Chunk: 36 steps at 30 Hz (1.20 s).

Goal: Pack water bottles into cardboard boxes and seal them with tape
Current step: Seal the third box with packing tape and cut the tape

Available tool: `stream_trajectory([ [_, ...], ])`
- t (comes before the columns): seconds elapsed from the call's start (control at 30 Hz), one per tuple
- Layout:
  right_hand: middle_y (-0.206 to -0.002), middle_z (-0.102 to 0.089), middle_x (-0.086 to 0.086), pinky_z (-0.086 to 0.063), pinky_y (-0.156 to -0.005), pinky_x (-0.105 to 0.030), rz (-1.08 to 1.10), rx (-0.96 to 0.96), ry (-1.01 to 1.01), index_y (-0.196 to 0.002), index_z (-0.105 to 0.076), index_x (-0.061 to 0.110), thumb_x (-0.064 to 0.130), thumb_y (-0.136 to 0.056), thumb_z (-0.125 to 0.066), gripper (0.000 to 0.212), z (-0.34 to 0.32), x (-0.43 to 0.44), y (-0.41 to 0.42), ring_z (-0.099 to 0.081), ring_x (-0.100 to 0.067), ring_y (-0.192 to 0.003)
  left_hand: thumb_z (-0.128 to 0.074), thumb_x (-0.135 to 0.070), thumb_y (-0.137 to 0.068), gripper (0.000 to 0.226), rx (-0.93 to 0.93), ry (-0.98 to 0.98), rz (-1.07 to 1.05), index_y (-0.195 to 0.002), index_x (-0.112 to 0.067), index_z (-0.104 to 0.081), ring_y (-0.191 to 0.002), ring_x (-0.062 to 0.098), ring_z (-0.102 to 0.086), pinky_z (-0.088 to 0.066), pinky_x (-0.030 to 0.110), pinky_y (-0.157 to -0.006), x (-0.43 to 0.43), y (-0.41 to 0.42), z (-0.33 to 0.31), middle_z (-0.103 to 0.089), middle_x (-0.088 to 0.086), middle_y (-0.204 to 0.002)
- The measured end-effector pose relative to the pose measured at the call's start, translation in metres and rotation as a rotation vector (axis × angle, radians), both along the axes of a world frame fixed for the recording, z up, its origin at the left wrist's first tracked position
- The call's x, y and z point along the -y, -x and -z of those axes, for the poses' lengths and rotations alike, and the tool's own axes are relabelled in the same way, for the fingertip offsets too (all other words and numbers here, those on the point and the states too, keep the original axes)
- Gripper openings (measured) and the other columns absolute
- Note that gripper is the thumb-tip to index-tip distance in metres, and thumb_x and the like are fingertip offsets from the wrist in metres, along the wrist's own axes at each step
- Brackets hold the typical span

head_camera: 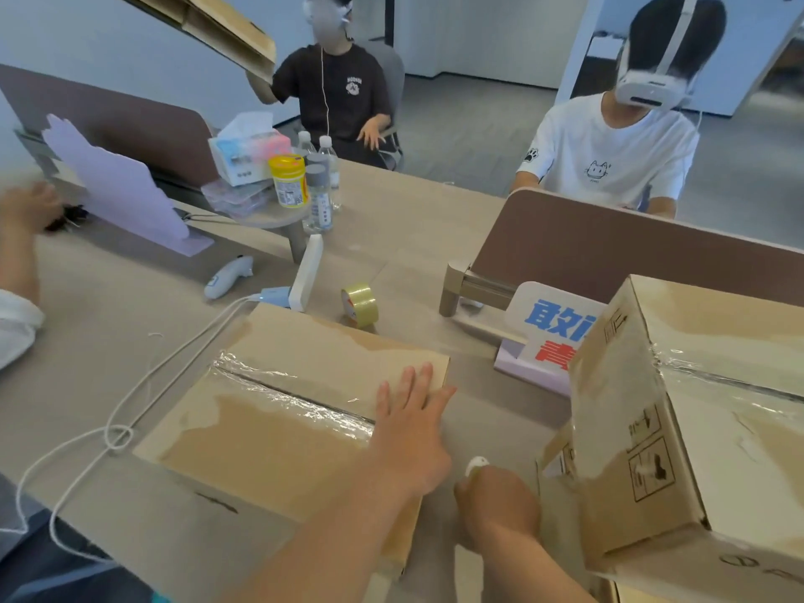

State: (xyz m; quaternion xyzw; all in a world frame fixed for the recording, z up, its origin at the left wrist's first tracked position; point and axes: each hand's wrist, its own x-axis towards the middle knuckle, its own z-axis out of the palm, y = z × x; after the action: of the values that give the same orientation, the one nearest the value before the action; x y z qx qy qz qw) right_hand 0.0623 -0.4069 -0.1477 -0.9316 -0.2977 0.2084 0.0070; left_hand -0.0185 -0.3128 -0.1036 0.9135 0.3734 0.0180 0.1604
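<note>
Left hand point(413, 411) is pressing flat, fingers spread, on the cardboard box point(261, 454) over its wrinkled tape point(296, 400), right hand point(496, 502) beside the box is gripping a small white object point(476, 464); those wrinkles likely risk peeling.

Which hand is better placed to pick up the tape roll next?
Probably the left hand: it lies open on the centre box, nearer the tape roll. The right hand is curled round a small white object.
</note>
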Motion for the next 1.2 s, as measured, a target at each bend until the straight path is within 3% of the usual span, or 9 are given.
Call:
stream_trajectory([
  [0.23, -0.093, -0.068, -0.009, -0.046, -0.072, -0.031, 0.238, -0.189, -0.304, -0.075, -0.061, 0.02, 0.033, -0.094, -0.035, 0.034, -0.007, -0.001, -0.007, -0.056, -0.028, -0.08, -0.055, -0.017, -0.079, 0.055, -0.001, 0.035, -0.085, -0.13, -0.035, -0.043, -0.148, 0.024, 0.009, 0.011, 0.046, -0.115, 0.004, -0.015, -0.012, 0.001, 0.003, -0.161],
  [0.4, -0.115, -0.067, -0.005, -0.042, -0.079, -0.03, 0.275, -0.26, -0.603, -0.113, -0.066, 0.012, 0.03, -0.096, -0.045, 0.033, -0.002, 0.0, -0.015, -0.06, -0.029, -0.101, -0.052, -0.02, -0.085, 0.062, -0.018, 0.023, -0.092, -0.14, -0.039, -0.034, -0.147, 0.025, 0.014, 0.013, 0.048, -0.115, 0.004, -0.015, -0.007, 0.007, 0.003, -0.16],
  [0.53, -0.103, -0.067, -0.006, -0.045, -0.085, -0.036, 0.231, -0.133, -0.643, -0.097, -0.069, 0.013, 0.034, -0.092, -0.049, 0.03, 0.014, -0.011, -0.026, -0.059, -0.032, -0.101, -0.045, -0.014, -0.085, 0.071, -0.113, 0.011, -0.05, -0.147, -0.04, -0.023, -0.145, 0.031, 0.022, 0.014, 0.056, -0.112, 0.005, -0.019, -0.008, 0.021, 0.008, -0.158],
  [0.63, -0.092, -0.066, -0.012, -0.041, -0.083, -0.038, 0.212, -0.02, -0.618, -0.079, -0.067, 0.015, 0.025, -0.089, -0.052, 0.02, 0.027, -0.023, -0.04, -0.054, -0.035, -0.099, -0.045, -0.015, -0.086, 0.067, -0.112, 0.02, -0.043, -0.144, -0.044, -0.029, -0.144, 0.031, 0.024, 0.016, 0.055, -0.111, 0.004, -0.018, -0.006, 0.024, 0.009, -0.158],
  [0.8, -0.105, -0.065, -0.008, -0.032, -0.101, -0.042, 0.198, 0.119, -0.434, -0.093, -0.07, 0.017, 0.018, -0.088, -0.051, 0.02, 0.045, -0.034, -0.053, -0.048, -0.031, -0.113, -0.045, -0.022, -0.092, 0.048, 0.005, 0.045, -0.057, -0.133, -0.047, -0.048, -0.145, 0.025, 0.023, 0.021, 0.048, -0.111, 0.006, -0.017, -0.003, 0.019, 0.003, -0.16],
  [0.93, -0.109, -0.063, -0.002, -0.024, -0.105, -0.039, 0.1, 0.116, -0.217, -0.097, -0.069, 0.022, 0.028, -0.085, -0.053, 0.021, 0.059, -0.025, -0.052, -0.047, -0.024, -0.114, -0.04, -0.042, -0.099, 0.032, 0.247, 0.309, -0.105, -0.125, -0.047, -0.057, -0.147, 0.012, 0.011, 0.021, 0.038, -0.113, -0.004, -0.009, -0.01, -0.004, -0.007, -0.161],
  [1.0, -0.108, -0.063, -0.006, -0.032, -0.102, -0.042, 0.082, 0.123, -0.271, -0.098, -0.068, 0.018, 0.02, -0.081, -0.052, 0.023, 0.05, -0.028, -0.047, -0.049, -0.028, -0.112, -0.043, -0.032, -0.1, 0.031, 0.424, 0.483, -0.14, -0.125, -0.039, -0.06, -0.148, 0.011, -0.003, 0.012, 0.035, -0.117, -0.011, -0.003, -0.018, -0.023, -0.008, -0.157],
  [1.1, -0.105, -0.065, -0.016, -0.043, -0.094, -0.044, 0.269, 0.011, -0.707, -0.1, -0.069, 0.005, 0.014, -0.087, -0.049, 0.025, 0.005, -0.037, -0.022, -0.056, -0.036, -0.105, -0.051, -0.011, -0.096, 0.028, 0.738, 0.673, -0.303, -0.114, -0.027, -0.065, -0.132, 0.011, -0.04, -0.027, 0.022, -0.111, -0.026, 0.016, -0.036, -0.05, -0.008, -0.134],
  [1.2, -0.1, -0.062, -0.009, -0.04, -0.083, -0.034, 0.438, -0.383, -0.916, -0.105, -0.061, 0.01, 0.028, -0.094, -0.05, 0.024, -0.042, -0.049, 0.017, -0.056, -0.027, -0.099, -0.051, 0.0, -0.09, 0.032, 0.758, 0.413, -0.448, -0.105, -0.024, -0.065, -0.114, 0.011, -0.051, -0.035, 0.02, -0.103, -0.058, 0.055, -0.045, -0.054, -0.007, -0.115],
])
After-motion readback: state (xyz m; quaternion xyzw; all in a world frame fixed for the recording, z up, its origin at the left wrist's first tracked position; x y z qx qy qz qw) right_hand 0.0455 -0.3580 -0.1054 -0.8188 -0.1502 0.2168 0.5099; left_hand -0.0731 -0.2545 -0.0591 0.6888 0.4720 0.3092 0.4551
